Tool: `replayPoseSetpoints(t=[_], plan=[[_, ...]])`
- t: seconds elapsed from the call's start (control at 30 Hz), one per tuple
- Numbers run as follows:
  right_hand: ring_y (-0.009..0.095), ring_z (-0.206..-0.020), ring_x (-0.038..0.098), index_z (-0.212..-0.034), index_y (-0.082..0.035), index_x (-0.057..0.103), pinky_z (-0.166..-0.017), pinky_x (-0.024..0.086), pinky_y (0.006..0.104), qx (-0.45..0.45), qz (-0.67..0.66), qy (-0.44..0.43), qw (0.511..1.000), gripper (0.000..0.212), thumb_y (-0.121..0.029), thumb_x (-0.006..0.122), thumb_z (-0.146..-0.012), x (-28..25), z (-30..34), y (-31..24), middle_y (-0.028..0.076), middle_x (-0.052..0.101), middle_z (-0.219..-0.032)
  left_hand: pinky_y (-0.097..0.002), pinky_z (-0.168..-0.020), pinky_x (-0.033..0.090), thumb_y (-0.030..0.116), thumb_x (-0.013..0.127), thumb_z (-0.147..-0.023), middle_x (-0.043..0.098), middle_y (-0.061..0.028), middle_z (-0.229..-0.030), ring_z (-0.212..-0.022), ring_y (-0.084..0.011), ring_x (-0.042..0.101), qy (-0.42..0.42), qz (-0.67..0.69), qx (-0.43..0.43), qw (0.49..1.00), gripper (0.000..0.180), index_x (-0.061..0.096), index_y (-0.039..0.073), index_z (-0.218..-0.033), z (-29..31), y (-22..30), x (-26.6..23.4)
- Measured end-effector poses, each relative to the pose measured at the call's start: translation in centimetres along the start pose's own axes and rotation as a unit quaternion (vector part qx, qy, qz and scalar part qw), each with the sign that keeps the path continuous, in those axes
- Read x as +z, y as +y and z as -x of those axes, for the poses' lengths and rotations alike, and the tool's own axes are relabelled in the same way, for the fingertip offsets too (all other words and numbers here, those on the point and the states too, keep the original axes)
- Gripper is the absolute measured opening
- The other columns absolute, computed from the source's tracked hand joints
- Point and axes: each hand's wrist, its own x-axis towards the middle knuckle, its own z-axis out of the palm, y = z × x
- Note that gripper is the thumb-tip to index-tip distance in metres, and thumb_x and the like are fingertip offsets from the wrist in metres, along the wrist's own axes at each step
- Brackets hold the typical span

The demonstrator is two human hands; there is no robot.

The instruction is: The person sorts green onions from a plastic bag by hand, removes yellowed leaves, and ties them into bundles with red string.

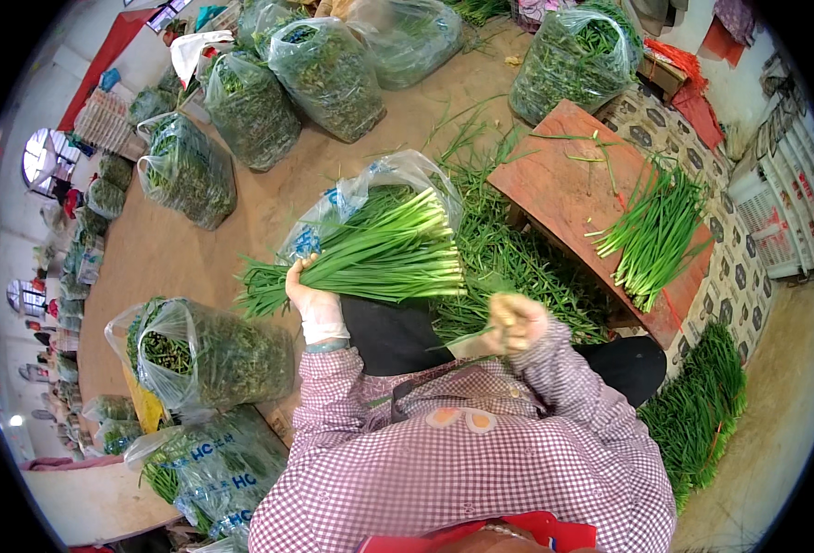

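Note:
A thick bunch of garlic chives [379, 253] lies across my lap, its pale cut ends to the right and its green tips to the left. My left hand [313, 304] wears a whitish covering and is closed round the leafy side of the bunch. My right hand [517, 323] is just right of and below the pale ends, apart from the bunch. Its fingers are curled, in a yellowish covering and slightly blurred; thin green strands show beside them, but what they hold is unclear. Behind the bunch is a clear plastic bag [430, 169] with blue print.
Loose green leaves [508, 263] heap in front of me. A low reddish board [563, 170] at the right carries a smaller pile of chives [651, 235]. A large chive bundle [702, 405] lies on the floor at right. Filled plastic bags [227, 355] stand left and ahead.

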Motion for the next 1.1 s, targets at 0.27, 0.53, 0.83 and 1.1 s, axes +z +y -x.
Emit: replayPoseSetpoints(t=[0.27,0.53,0.83,1.1], plan=[[0.023,-0.083,0.067,-0.135,0.003,0.04,-0.077,0.053,0.0338,0.355,0.824,0.297,0.327,0.088,-0.054,0.068,-0.074,-1.6,4.5,-6.0,0.019,0.066,-0.102,-0.0423,-0.088,0.046,0.009,0.053,-0.078,0.06,-0.0094,-0.082,-0.084,-0.0245,0.057,0.025,-0.012,-0.007,1.0,0.005,0.054,0.006,-0.075,-0.4,0.6,-0.7],[0.027,-0.096,0.061,-0.136,0.0,0.04,-0.085,0.047,0.0357,-0.005,0.589,0.235,0.773,0.067,-0.036,0.061,-0.084,-1.2,-6.1,-0.1,0.017,0.062,-0.112,-0.0419,-0.087,0.046,0.007,0.054,-0.076,0.059,-0.0086,-0.078,-0.08,-0.0241,0.056,0.012,0.021,-0.033,0.999,0.004,0.053,0.006,-0.073,-0.7,0.1,-0.3],[0.027,-0.079,0.064,-0.094,-0.002,0.065,-0.075,0.05,0.0397,0.097,0.667,0.318,0.667,0.038,-0.037,0.05,-0.089,-2.6,-1.3,-3.6,0.015,0.067,-0.089,-0.0334,-0.086,0.046,0.017,0.053,-0.08,0.059,-0.0024,-0.069,-0.077,-0.0202,0.057,-0.016,-0.006,0.049,0.999,0.009,0.056,0.009,-0.079,2.2,-0.2,0.7],[0.017,-0.081,0.063,-0.098,0.0,0.065,-0.073,0.052,0.0289,0.082,0.498,0.212,0.837,0.03,-0.027,0.054,-0.091,2.4,-3.8,-0.5,0.012,0.068,-0.089,-0.034,-0.09,0.044,0.022,0.057,-0.085,0.062,0.0037,-0.082,-0.094,-0.0168,0.054,-0.22,0.095,-0.062,0.969,0.012,0.059,0.013,-0.093,0.7,0.4,-1.4]])
